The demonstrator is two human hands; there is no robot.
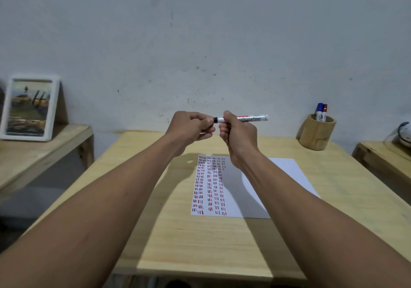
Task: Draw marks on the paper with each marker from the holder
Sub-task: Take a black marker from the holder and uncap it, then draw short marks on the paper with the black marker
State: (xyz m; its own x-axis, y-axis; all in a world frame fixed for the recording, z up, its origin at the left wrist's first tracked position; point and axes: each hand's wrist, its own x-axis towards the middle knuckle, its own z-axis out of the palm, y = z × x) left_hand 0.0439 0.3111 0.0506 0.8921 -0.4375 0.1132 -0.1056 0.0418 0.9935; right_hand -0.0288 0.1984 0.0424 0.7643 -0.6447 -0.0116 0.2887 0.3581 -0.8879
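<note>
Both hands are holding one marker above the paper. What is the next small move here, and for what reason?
Probably the left hand should pull the black cap off. The right hand holds the marker level above the paper, and the left fingers pinch its capped end, so it cannot draw yet. Two more markers wait in the holder.

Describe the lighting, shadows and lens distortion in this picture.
Head view: dim, soft light; the raised arms throw a broad shadow across the paper and the table. Wide-angle lens bends the table edges and stretches the forearms. Picture frame at the left edge looks soft.
</note>
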